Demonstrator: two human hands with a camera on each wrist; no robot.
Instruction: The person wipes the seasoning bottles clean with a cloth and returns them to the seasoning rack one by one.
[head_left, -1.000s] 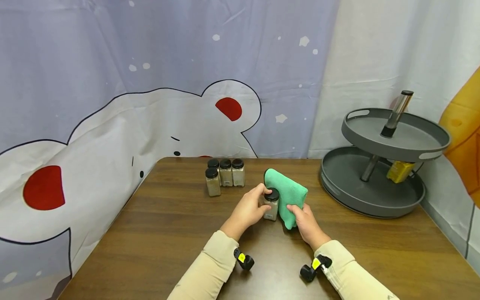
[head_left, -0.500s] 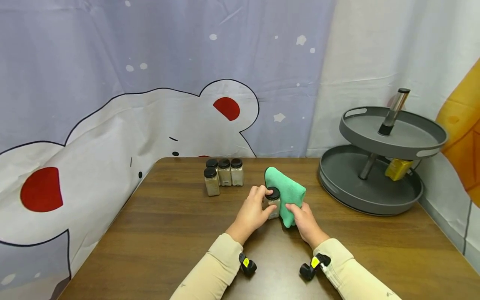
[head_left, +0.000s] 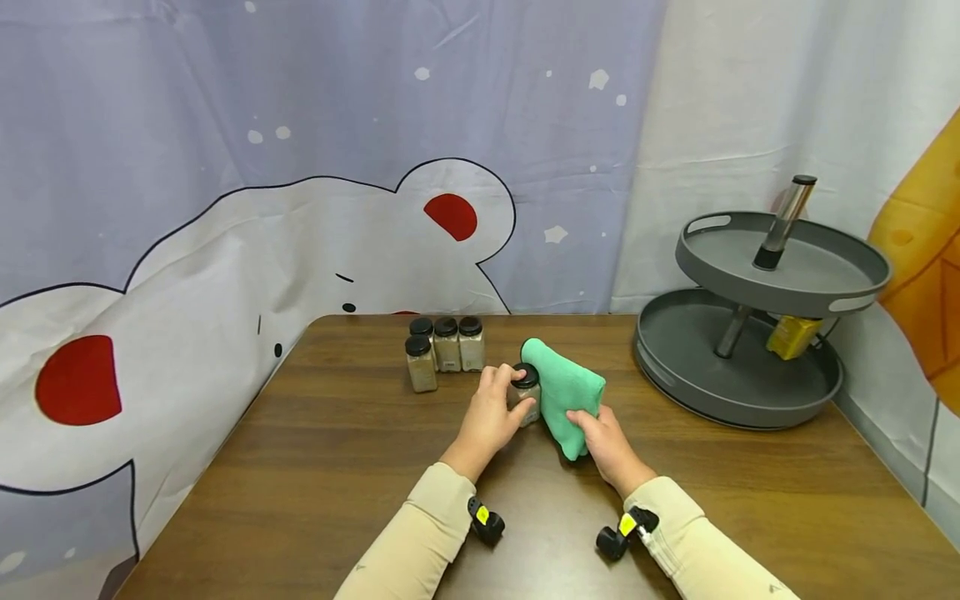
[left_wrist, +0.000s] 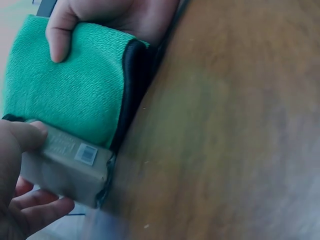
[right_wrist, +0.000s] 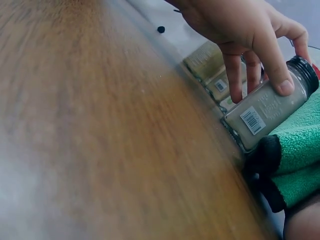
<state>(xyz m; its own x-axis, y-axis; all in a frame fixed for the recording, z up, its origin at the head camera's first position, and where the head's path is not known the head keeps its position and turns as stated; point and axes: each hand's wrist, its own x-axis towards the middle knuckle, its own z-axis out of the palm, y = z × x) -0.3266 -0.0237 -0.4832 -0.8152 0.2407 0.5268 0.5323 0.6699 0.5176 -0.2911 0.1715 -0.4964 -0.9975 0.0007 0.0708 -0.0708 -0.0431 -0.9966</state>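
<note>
My left hand (head_left: 486, 421) grips a square glass spice jar (right_wrist: 267, 111) with a black lid, thumb on its near face and fingers round the far side. A barcode label shows low on the jar, which stands upright at the table. In my right hand (head_left: 611, 446) is a folded green cloth (head_left: 566, 392) with dark edging, pinched under the thumb. The cloth stands right against the jar's right side. The left wrist view has the cloth (left_wrist: 65, 80) close along the jar (left_wrist: 70, 162); the right hand's fingers are hidden behind the cloth.
Several similar jars (head_left: 447, 346) stand together at the back of the wooden table (head_left: 315, 483). A grey two-tier round tray stand (head_left: 738, 367) occupies the back right, with a yellow box-like thing (head_left: 792, 336) beneath its upper tier. A printed curtain (head_left: 360, 100) hangs behind.
The left hand and jar have shifted slightly left and back. The cloth in the right hand has moved a little left and stays beside the jar.
</note>
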